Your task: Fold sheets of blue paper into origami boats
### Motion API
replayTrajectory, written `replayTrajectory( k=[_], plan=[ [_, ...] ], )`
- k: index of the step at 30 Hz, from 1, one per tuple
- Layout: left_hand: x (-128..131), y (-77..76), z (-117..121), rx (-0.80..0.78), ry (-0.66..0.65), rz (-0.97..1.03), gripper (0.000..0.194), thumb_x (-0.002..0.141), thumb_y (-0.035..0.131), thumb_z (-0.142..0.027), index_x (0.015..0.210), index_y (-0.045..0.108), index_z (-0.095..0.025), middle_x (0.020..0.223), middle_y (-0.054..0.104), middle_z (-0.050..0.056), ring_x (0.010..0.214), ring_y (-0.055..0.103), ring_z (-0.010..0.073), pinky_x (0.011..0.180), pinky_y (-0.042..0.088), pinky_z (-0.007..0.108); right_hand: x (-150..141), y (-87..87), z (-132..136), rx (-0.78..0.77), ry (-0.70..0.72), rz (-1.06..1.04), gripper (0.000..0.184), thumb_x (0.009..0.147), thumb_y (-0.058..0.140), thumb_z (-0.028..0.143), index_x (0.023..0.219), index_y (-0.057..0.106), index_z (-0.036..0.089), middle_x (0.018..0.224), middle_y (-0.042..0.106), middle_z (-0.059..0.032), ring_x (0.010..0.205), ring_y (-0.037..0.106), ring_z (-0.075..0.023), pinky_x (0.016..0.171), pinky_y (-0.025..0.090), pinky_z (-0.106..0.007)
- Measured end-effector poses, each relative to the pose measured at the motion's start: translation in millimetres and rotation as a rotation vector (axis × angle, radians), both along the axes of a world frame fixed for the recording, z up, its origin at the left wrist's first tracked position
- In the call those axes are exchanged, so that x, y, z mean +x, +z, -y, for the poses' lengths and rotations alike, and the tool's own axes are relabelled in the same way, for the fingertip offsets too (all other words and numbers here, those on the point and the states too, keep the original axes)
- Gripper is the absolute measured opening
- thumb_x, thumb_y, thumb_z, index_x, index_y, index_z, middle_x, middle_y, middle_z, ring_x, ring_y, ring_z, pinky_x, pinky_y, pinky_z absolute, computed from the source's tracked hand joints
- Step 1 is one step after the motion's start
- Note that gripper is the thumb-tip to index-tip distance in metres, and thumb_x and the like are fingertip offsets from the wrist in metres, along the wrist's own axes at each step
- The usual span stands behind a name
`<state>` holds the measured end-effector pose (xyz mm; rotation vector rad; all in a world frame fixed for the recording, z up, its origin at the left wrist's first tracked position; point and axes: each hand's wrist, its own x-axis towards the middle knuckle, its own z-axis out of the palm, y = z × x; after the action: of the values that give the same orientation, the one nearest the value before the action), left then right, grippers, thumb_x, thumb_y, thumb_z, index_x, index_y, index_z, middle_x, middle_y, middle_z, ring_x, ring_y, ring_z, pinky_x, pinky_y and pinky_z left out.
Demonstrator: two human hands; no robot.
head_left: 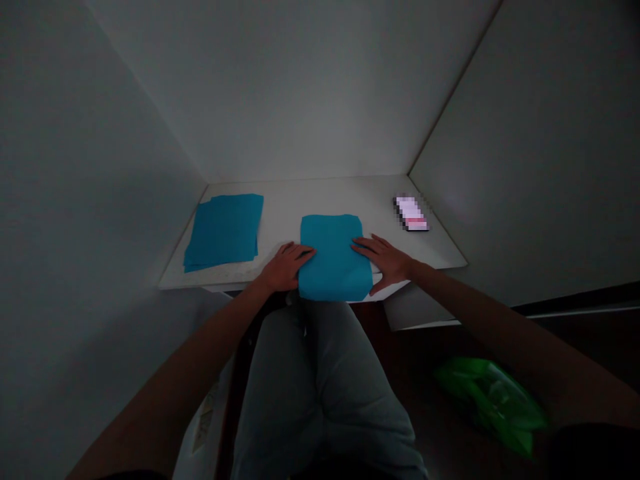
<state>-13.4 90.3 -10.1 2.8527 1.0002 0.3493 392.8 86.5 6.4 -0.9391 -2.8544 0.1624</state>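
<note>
A blue sheet of paper (334,257) lies at the front edge of a white table (320,193), with its corners folded in. My left hand (286,267) rests on the sheet's left edge, fingers stretched flat. On the sheet's right edge lies my right hand (386,261), its fingers spread and flat too. Neither hand grips anything. A stack of blue sheets (225,230) lies further left on the table, apart from both hands.
A phone (411,213) lies at the table's back right, near the wall. Walls close the table in on the left, back and right. A green plastic bag (493,400) lies on the dark floor to the right. My legs are below the table edge.
</note>
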Motion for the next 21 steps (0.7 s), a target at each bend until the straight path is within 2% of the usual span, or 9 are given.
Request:
replayTrajectory(
  k=[4, 6, 11, 14, 16, 18, 19, 21],
  plan=[
    [0.6, 1.1, -1.6, -0.028, 0.004, 0.042, 0.079, 0.087, 0.072, -0.03, 0.162, 0.049, -0.023, 0.171, 0.046, 0.013, 0.16, 0.039, 0.0351, 0.131, 0.027, 0.059, -1.0, -3.1, -1.1, 0.006, -0.028, -0.031, 0.132, 0.075, 0.085, 0.074, 0.176, 0.015, 0.027, 0.178, 0.029, -0.0177, 0.161, 0.032, -0.0451, 0.132, 0.017, -0.071],
    [-0.3, 1.5, -2.3, -0.049, 0.007, 0.068, 0.073, 0.087, 0.071, -0.027, 0.158, 0.054, -0.025, 0.169, 0.049, 0.011, 0.159, 0.042, 0.0328, 0.131, 0.028, 0.058, -2.1, -3.8, -1.6, 0.005, -0.055, -0.059, 0.119, 0.079, 0.084, 0.068, 0.174, 0.025, 0.026, 0.175, 0.035, -0.0176, 0.158, 0.036, -0.0438, 0.13, 0.021, -0.071],
    [-2.6, 1.5, -4.5, -0.095, 0.05, 0.161, 0.059, 0.091, 0.066, -0.022, 0.149, 0.061, -0.028, 0.159, 0.061, 0.006, 0.151, 0.053, 0.0269, 0.129, 0.032, 0.056, -6.1, -3.3, -5.0, -0.012, -0.143, -0.176, 0.063, 0.096, 0.071, 0.051, 0.155, 0.058, 0.034, 0.165, 0.053, -0.01, 0.148, 0.051, -0.0371, 0.122, 0.038, -0.066],
    [-0.7, 0.9, -9.9, -0.128, 0.096, 0.218, 0.046, 0.095, 0.061, -0.021, 0.139, 0.068, -0.028, 0.149, 0.07, 0.005, 0.141, 0.063, 0.0259, 0.126, 0.038, 0.053, -10.0, -4.2, -11.1, -0.029, -0.213, -0.248, 0.039, 0.099, 0.064, 0.046, 0.135, 0.073, 0.036, 0.156, 0.063, -0.0053, 0.142, 0.058, -0.035, 0.116, 0.044, -0.062],
    [2.1, 0.2, -14.6, -0.145, 0.205, 0.24, 0.029, 0.101, 0.057, -0.029, 0.123, 0.075, -0.025, 0.128, 0.079, 0.007, 0.124, 0.072, 0.0274, 0.119, 0.047, 0.05, -14.2, -5.0, -16.1, -0.056, -0.29, -0.316, 0.034, 0.1, 0.06, 0.047, 0.125, 0.078, 0.032, 0.14, 0.073, -0.0061, 0.13, 0.066, -0.0337, 0.11, 0.05, -0.056],
    [4.8, -0.7, -18.2, -0.162, 0.339, 0.262, 0.029, 0.106, 0.053, -0.041, 0.108, 0.077, -0.023, 0.105, 0.081, 0.008, 0.105, 0.076, 0.0285, 0.107, 0.055, 0.048, -20.0, -5.5, -20.5, -0.107, -0.415, -0.394, 0.039, 0.102, 0.055, 0.053, 0.122, 0.077, 0.028, 0.118, 0.08, -0.0076, 0.108, 0.073, -0.0305, 0.098, 0.055, -0.049],
    [5.7, -1.2, -19.3, -0.17, 0.398, 0.29, 0.032, 0.106, 0.053, -0.046, 0.107, 0.075, -0.023, 0.099, 0.08, 0.008, 0.099, 0.076, 0.0284, 0.102, 0.057, 0.046, -23.3, -5.6, -22.2, -0.138, -0.485, -0.433, 0.043, 0.103, 0.053, 0.056, 0.124, 0.075, 0.026, 0.109, 0.081, -0.0075, 0.097, 0.074, -0.0288, 0.092, 0.057, -0.047],
    [6.7, -2.3, -19.4, -0.187, 0.468, 0.375, 0.034, 0.105, 0.056, -0.049, 0.121, 0.07, -0.023, 0.103, 0.079, 0.008, 0.099, 0.076, 0.0275, 0.097, 0.059, 0.044, -29.8, -6.0, -24.5, -0.18, -0.59, -0.494, 0.052, 0.103, 0.052, 0.062, 0.135, 0.068, 0.025, 0.102, 0.08, -0.0078, 0.087, 0.073, -0.0278, 0.085, 0.058, -0.045]
  ],
)
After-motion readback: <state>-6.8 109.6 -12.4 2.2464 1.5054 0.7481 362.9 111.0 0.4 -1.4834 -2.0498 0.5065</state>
